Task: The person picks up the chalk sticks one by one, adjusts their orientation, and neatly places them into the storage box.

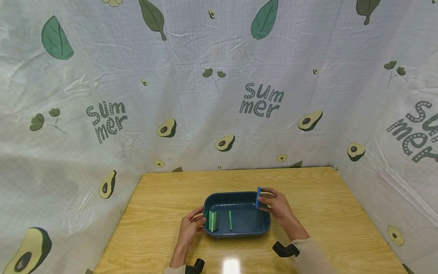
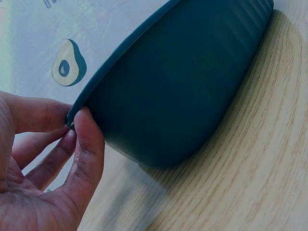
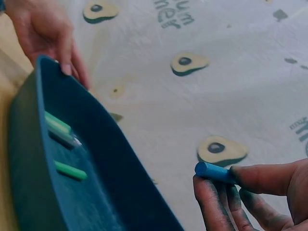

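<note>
A dark teal plastic bin (image 1: 239, 232) sits on the table, its left end rim pinched between the thumb and fingers of my left hand (image 1: 192, 224). Over the bin's right end, my right hand (image 1: 278, 205) pinches a blue chalk stick (image 3: 214, 172) between thumb and fingertips. Dark pigment smudges those fingers (image 3: 211, 204). Inside the bin, several chalk sticks (image 1: 213, 220) in light to dark green lie side by side at the left end. Another green chalk stick (image 1: 230, 220) lies alone nearer the middle. In the left wrist view the bin's outer wall hides its contents.
The bin rests on a light wood-grain table (image 1: 164, 198). A white sheet (image 1: 191, 106) printed with avocados, leaves and lettering hangs behind the table and along both sides. Black wrist devices (image 1: 286, 249) are strapped over the sleeves.
</note>
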Action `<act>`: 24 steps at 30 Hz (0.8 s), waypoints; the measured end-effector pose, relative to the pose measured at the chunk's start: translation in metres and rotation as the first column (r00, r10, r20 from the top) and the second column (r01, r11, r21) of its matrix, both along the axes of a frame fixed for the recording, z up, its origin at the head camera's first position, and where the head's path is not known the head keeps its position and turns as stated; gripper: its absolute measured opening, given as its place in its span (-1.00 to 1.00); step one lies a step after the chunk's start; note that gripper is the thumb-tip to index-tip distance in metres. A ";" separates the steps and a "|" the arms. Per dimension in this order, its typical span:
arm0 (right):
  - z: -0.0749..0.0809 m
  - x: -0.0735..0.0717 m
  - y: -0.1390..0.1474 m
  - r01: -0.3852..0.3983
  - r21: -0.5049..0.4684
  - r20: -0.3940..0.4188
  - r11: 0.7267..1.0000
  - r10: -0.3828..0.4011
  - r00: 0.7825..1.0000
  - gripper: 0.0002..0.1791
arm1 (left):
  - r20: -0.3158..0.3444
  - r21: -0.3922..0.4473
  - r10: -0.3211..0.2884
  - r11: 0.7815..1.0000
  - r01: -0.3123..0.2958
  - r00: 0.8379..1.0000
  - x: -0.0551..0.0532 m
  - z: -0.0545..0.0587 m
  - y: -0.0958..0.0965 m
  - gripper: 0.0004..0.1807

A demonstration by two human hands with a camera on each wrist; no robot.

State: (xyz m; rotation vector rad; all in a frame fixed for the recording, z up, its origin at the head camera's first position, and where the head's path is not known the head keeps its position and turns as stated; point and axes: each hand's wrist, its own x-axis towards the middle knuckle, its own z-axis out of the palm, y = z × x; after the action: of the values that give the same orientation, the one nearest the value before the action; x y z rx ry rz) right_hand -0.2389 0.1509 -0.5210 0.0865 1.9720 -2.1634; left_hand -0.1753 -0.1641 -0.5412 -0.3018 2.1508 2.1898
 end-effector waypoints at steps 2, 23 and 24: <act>-0.002 0.000 -0.007 0.001 -0.002 0.009 1.000 -0.001 1.000 -0.44 | 0.000 0.001 -0.001 1.000 0.001 1.000 0.000 0.000 0.000 -0.48; -0.030 0.000 -0.063 -0.106 -0.057 0.072 0.993 0.110 0.991 -0.42 | 0.007 0.004 -0.001 1.000 0.001 1.000 -0.003 -0.008 0.000 -0.48; -0.031 0.000 -0.065 -0.111 -0.058 0.076 0.992 0.115 0.990 -0.42 | 0.008 0.006 0.002 1.000 -0.002 1.000 -0.005 -0.012 -0.001 -0.48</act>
State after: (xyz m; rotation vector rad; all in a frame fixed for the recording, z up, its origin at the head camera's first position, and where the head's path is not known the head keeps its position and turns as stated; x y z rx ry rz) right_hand -0.2385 0.0859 -0.5520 0.0498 1.8285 -2.1064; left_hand -0.1799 -0.1651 -0.5527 -0.3112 2.1401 2.1922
